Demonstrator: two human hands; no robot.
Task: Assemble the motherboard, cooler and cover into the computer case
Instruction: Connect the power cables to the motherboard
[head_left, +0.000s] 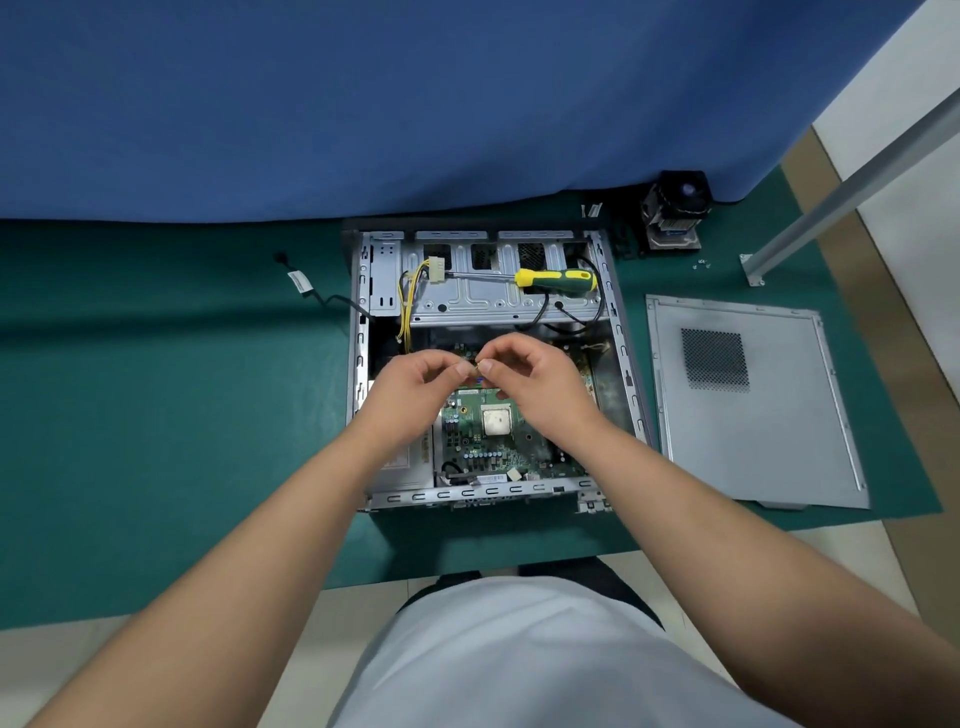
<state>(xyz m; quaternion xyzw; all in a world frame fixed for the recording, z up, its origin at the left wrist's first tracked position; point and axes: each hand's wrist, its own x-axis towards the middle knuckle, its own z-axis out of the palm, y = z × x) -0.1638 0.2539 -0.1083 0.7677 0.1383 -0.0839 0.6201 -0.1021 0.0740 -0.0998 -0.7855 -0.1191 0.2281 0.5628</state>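
The open grey computer case (357, 364) lies flat on the green mat. The green motherboard (498, 441) sits inside it, its square silver CPU (496, 420) bare. My left hand (415, 382) and my right hand (535, 379) meet above the board, fingertips pinched together on a tiny object (477, 365), probably a screw. The black cooler (675, 213) stands on the mat beyond the case's far right corner. The grey cover panel (753, 405) with a mesh vent lies flat to the right of the case.
A yellow and green screwdriver (550, 279) rests on the drive cage inside the case. Several small screws (702, 265) lie near the cooler. A black cable (311, 291) trails left of the case. A metal table leg (841, 192) stands at the right; blue cloth (363, 104) hangs behind.
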